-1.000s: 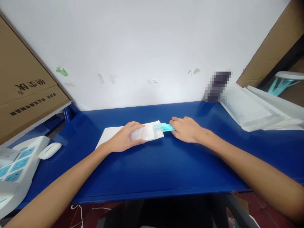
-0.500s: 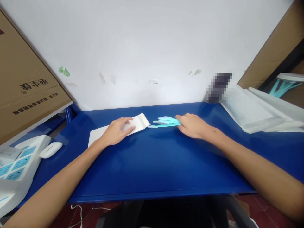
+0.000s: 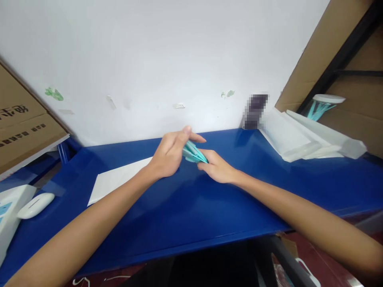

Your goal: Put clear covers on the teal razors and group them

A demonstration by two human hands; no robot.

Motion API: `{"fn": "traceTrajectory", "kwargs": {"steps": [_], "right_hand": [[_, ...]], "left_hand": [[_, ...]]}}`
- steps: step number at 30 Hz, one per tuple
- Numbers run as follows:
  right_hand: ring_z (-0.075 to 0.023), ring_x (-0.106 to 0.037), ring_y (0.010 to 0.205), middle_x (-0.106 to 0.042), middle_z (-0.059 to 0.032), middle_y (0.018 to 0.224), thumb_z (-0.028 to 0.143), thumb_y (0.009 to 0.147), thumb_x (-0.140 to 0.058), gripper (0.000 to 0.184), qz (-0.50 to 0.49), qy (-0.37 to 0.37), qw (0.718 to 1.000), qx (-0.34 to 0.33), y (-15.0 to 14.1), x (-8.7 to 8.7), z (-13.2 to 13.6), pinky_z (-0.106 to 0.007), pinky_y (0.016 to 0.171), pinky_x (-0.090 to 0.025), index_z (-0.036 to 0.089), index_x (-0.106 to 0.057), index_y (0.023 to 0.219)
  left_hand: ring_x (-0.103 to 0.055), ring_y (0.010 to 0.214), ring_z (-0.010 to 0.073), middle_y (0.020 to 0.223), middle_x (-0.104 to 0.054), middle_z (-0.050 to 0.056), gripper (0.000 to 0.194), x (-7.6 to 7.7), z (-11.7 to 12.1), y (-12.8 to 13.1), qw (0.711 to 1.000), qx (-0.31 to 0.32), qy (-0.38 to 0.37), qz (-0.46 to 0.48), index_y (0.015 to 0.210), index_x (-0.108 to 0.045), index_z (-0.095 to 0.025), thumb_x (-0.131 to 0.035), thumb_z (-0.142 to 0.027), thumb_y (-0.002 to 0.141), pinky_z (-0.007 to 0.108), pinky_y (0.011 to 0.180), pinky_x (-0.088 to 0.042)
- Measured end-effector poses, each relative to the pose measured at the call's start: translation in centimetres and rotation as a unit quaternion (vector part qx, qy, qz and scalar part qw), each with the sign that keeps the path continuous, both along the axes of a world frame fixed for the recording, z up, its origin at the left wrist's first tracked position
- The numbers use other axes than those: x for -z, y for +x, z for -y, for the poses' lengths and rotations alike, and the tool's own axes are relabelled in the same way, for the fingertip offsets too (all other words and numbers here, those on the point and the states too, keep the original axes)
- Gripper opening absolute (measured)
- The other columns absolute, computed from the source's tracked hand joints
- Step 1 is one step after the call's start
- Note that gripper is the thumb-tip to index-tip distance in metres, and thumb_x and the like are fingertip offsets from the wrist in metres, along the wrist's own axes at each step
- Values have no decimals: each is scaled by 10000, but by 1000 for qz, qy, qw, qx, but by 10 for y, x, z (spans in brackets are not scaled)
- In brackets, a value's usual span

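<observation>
My right hand (image 3: 220, 166) is closed around the right end of a bundle of thin turquoise sticks (image 3: 194, 152), held above the blue table. My left hand (image 3: 172, 153) is at the bundle's other end, slightly blurred. Its thumb points up and a finger reaches out behind the sticks, while its palm side covers their tips. The fingers look stretched out rather than wrapped round. On the table behind my left forearm lies a flat white pouch (image 3: 118, 179), partly hidden by the arm and hand.
White plastic bags (image 3: 299, 139) lie at the right, near a lidded jar (image 3: 321, 107) with more turquoise sticks. At the left are a white earphone-type case (image 3: 36, 205), a power strip (image 3: 14, 207) and a cardboard box (image 3: 24, 123). A white wall (image 3: 149, 59) rises behind.
The turquoise sticks came out of the white pouch in my right hand. My left hand let go of the pouch and moved right to the sticks. The view has shifted right.
</observation>
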State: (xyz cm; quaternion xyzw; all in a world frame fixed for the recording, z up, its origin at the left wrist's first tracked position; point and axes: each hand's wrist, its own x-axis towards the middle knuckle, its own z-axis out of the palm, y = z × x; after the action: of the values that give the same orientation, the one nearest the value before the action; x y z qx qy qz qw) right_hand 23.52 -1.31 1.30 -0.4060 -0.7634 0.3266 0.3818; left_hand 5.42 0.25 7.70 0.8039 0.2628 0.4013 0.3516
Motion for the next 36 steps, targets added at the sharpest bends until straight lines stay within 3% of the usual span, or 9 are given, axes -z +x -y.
{"fn": "traceTrajectory", "kwargs": {"steps": [4,7,11,16,21,26,28,32,36], "right_hand": [[-92,-412,573,-460,64,638,203,767,-589,136,-89,-19,996,-2,-3,0,0,-239,549,-348,199,-455,740],[-87,-409,472,-458,85,531,263,769,-669,186,-152,-47,987,-2,-8,-3,5,-231,473,-332,201,-494,771],[-125,-526,506,-518,52,519,221,741,-652,140,-162,-58,985,16,-13,-7,12,-247,495,-426,206,-514,717],[-167,-609,675,-597,-30,597,222,788,-572,243,-94,-83,992,-5,-12,2,8,-304,670,-518,192,-533,551],[-155,-602,630,-570,-7,559,281,851,-584,296,-101,-113,988,-20,-15,15,1,-290,648,-509,197,-507,578],[-96,-379,459,-389,72,509,528,903,-554,421,-87,-79,992,44,-4,18,-5,-257,503,-362,223,-405,653],[-100,-417,528,-469,48,582,502,909,-552,387,30,-7,995,95,6,14,-10,-249,544,-338,204,-455,681],[-129,-509,602,-613,7,691,336,898,-517,207,303,69,936,164,21,4,-18,-254,565,-294,195,-563,754],[-172,-584,635,-677,-34,729,309,882,-511,173,376,76,906,178,20,-2,-17,-271,559,-266,200,-623,809]], "left_hand": [[-697,856,181,895,-731,52,352,-9,-5,25,999,21,38,-24,1245,-663,-162,-452,-344,1030,297,784,-534],[-697,871,168,873,-727,34,269,-18,4,40,997,38,59,-7,1191,-675,-163,-517,-232,985,285,808,-535],[-695,925,175,986,-753,48,301,-26,18,56,993,74,93,3,914,-746,-171,-511,-333,1010,311,867,-532],[-661,714,183,743,-721,55,482,-18,12,59,981,66,127,-133,729,-732,-168,-485,-473,1008,344,716,-523],[-689,939,218,1011,-755,69,451,-21,9,53,972,91,125,-174,946,-757,-182,-456,-509,1021,364,878,-530],[-481,1389,277,1508,-521,59,504,-21,-12,6,991,44,95,-83,1427,-536,-270,-351,-546,1048,429,1132,-411],[-413,1442,317,1578,-438,86,655,-8,-26,-32,978,-18,98,-181,1528,-410,-271,-449,-632,983,472,1172,-358],[-180,1522,462,1663,-237,195,1175,36,-42,-101,877,-130,61,-459,1611,-233,-181,-634,-828,715,648,1202,-148],[-395,1396,451,1538,-413,235,1030,63,-32,-117,865,-150,49,-476,1556,-340,-145,-519,-821,801,580,1117,-318]]}}
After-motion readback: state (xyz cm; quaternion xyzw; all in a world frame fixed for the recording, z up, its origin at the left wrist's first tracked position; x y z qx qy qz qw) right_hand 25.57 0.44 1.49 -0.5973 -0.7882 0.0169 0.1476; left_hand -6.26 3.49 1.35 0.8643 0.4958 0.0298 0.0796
